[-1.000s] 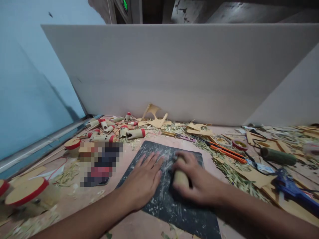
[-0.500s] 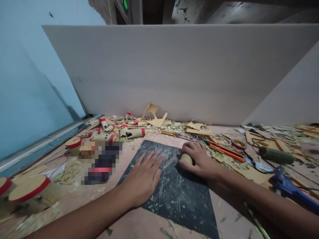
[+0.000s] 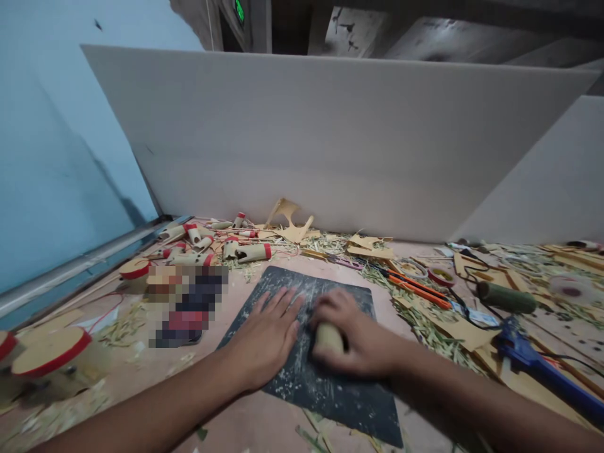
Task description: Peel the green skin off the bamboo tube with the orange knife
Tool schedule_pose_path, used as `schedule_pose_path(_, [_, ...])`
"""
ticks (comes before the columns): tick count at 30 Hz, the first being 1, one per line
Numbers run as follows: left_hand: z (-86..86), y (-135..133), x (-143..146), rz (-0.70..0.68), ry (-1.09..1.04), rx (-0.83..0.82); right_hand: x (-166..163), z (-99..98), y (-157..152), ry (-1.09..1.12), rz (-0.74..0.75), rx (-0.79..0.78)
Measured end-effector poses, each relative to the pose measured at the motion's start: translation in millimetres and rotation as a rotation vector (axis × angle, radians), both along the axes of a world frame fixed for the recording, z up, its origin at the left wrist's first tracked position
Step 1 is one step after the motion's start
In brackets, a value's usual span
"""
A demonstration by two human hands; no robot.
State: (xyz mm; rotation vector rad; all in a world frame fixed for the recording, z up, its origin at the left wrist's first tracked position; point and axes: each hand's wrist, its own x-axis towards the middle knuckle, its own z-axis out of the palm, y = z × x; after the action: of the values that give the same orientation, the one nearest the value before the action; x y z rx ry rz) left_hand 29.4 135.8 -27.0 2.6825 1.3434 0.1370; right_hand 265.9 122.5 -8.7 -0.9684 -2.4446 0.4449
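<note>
A dark sheet of sandpaper (image 3: 330,390), streaked with pale dust, lies on the table in front of me. My left hand (image 3: 264,336) rests flat across its left side, fingers spread, holding nothing. Wrapped around a short bamboo piece (image 3: 329,340), my right hand (image 3: 352,330) presses it against the sheet near the middle. The fingers cover most of the piece and are slightly blurred; its underside is hidden.
Bamboo pieces with red bands (image 3: 255,252) lie behind on the left, larger red-rimmed ones (image 3: 51,355) nearer. At right are an orange-handled tool (image 3: 419,289), a green bamboo length (image 3: 507,297) and a blue glue gun (image 3: 538,365). A pale panel (image 3: 321,145) stands behind.
My right hand has slid the bamboo piece left and toward me over the sandpaper, closer to my left hand. The left hand stays flat on the sheet. The view has shifted slightly.
</note>
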Motion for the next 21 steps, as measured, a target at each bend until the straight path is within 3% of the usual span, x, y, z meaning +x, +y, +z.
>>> schedule_pose_path(2, [0.6, -0.8, 0.7, 0.018, 0.008, 0.005, -0.5, -0.2, 2.7, 0.013, -0.221, 0.005])
schedule_pose_path(3, [0.9, -1.1, 1.0, 0.020, 0.013, 0.008, -0.7, -0.2, 3.7, 0.011, -0.248, 0.005])
schedule_pose_path(7, [1.4, -1.5, 0.6, 0.007, 0.018, 0.011, 1.0, 0.7, 5.7, -0.017, 0.125, 0.014])
schedule_pose_path(11, [1.3, -1.9, -1.4, 0.024, -0.009, 0.005, 7.4, 2.9, 4.0, -0.002, -0.194, 0.009])
schedule_pose_path(12, [1.2, -2.1, -1.7, 0.022, -0.016, 0.004, 8.4, 3.0, 2.2, 0.012, -0.147, 0.009])
schedule_pose_path(15, [0.9, -2.2, -2.3, 0.014, -0.024, -0.007, 12.1, 3.2, -0.4, -0.028, 0.210, -0.027])
schedule_pose_path(16, [0.9, -2.1, -2.5, 0.015, -0.029, -0.010, 14.1, 3.9, 0.5, -0.031, 0.174, -0.022])
schedule_pose_path(19, [0.7, -1.6, -3.1, 0.023, -0.060, -0.005, 18.4, 7.2, 3.7, -0.077, -0.169, 0.007])
schedule_pose_path(21, [0.8, -1.5, -3.7, 0.019, -0.063, -0.010, 18.1, 9.2, 1.8, -0.064, -0.073, -0.010])
